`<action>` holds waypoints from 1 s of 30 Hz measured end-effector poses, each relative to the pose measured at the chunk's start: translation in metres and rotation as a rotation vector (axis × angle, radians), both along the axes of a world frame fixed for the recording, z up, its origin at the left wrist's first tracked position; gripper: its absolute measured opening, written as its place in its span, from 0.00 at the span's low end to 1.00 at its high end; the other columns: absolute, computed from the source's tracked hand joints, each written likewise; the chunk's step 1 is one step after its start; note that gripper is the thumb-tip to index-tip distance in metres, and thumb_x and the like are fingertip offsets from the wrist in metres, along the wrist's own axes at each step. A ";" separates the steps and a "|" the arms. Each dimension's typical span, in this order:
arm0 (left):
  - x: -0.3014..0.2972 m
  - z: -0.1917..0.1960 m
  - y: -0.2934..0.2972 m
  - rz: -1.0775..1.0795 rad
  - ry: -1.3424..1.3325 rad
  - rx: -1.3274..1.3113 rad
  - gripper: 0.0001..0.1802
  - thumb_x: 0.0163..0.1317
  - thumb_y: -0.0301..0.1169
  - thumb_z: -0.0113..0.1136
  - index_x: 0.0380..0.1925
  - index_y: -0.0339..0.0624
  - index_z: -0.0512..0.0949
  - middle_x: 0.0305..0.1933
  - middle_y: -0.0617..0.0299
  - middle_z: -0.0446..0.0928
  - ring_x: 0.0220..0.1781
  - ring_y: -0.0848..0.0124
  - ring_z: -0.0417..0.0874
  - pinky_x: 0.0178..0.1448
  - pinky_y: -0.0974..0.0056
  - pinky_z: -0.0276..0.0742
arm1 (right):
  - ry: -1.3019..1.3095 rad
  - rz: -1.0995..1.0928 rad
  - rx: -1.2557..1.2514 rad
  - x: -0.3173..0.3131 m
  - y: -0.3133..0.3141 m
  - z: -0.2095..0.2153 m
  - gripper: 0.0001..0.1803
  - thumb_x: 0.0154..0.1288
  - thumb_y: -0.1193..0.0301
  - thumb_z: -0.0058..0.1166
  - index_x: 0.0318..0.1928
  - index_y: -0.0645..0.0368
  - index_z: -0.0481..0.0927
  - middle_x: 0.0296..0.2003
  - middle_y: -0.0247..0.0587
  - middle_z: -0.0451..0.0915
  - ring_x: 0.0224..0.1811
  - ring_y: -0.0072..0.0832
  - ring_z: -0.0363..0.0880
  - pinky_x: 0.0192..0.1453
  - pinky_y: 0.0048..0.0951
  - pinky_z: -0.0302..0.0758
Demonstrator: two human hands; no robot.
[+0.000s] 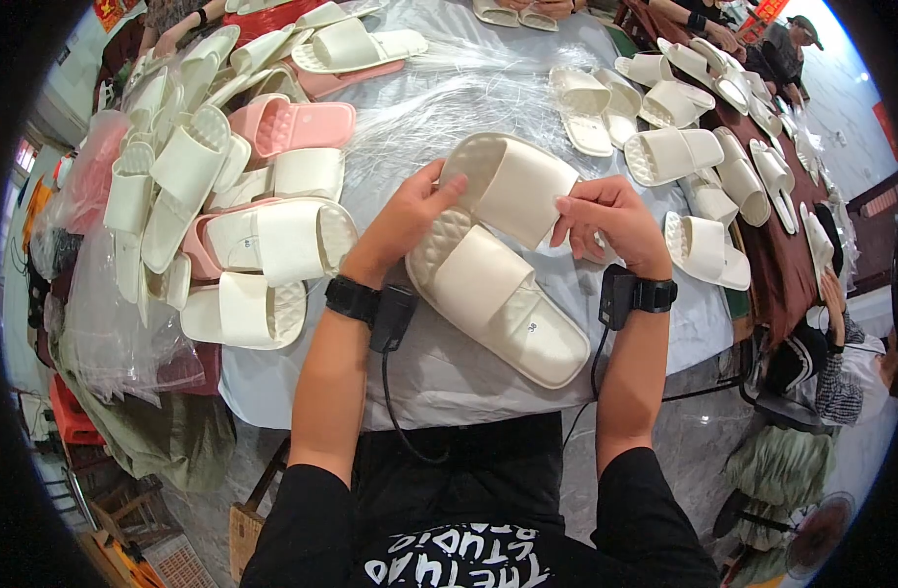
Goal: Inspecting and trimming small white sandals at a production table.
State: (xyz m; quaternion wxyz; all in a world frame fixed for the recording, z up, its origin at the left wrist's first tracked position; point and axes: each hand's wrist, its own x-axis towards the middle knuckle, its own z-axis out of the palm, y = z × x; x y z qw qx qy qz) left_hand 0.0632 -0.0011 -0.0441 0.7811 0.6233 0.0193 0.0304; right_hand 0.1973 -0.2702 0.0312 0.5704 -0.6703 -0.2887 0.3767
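Our left hand (416, 214) and right hand (617, 223) grip the upper slipper (524, 184) — we judge handling unfinished, piled slippers (188, 165) remaining

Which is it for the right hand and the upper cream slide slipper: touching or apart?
Touching: in the head view, the right hand rests its thumb on the upper cream slide slipper.

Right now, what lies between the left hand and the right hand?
In the head view, a cream slide slipper spans that stretch, the left hand and the right hand both touching it.
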 end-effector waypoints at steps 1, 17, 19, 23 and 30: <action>0.003 -0.003 -0.005 0.062 -0.030 0.119 0.22 0.80 0.35 0.59 0.67 0.36 0.75 0.56 0.61 0.84 0.55 0.76 0.82 0.62 0.67 0.77 | -0.035 0.002 -0.029 -0.001 -0.001 0.000 0.16 0.77 0.65 0.62 0.36 0.67 0.88 0.26 0.44 0.89 0.19 0.18 0.82 0.17 0.17 0.67; -0.009 0.009 -0.003 -0.057 0.011 0.579 0.17 0.70 0.36 0.73 0.50 0.33 0.87 0.33 0.67 0.87 0.32 0.81 0.80 0.36 0.68 0.76 | -0.313 -0.332 -0.075 0.023 -0.008 -0.025 0.14 0.76 0.64 0.63 0.53 0.61 0.86 0.37 0.33 0.88 0.32 0.15 0.83 0.27 0.18 0.72; -0.009 0.010 -0.002 0.073 -0.163 0.796 0.15 0.67 0.35 0.73 0.48 0.37 0.89 0.37 0.64 0.88 0.33 0.76 0.82 0.37 0.68 0.77 | -0.307 -0.353 -0.019 0.025 -0.002 -0.035 0.16 0.74 0.65 0.66 0.55 0.61 0.85 0.38 0.35 0.88 0.33 0.16 0.84 0.28 0.18 0.74; -0.004 0.005 0.003 0.170 -0.198 0.896 0.18 0.68 0.37 0.72 0.55 0.44 0.88 0.52 0.60 0.87 0.48 0.66 0.84 0.52 0.63 0.79 | -0.297 -0.326 -0.022 0.043 0.016 -0.049 0.20 0.71 0.68 0.68 0.59 0.64 0.84 0.39 0.37 0.88 0.30 0.19 0.85 0.25 0.22 0.75; 0.005 -0.026 0.003 0.393 -0.200 1.447 0.28 0.81 0.49 0.50 0.75 0.50 0.74 0.84 0.55 0.65 0.86 0.54 0.58 0.83 0.44 0.49 | -0.280 -0.310 -0.095 0.054 0.019 -0.061 0.09 0.71 0.68 0.68 0.42 0.63 0.90 0.29 0.31 0.86 0.23 0.14 0.79 0.22 0.18 0.65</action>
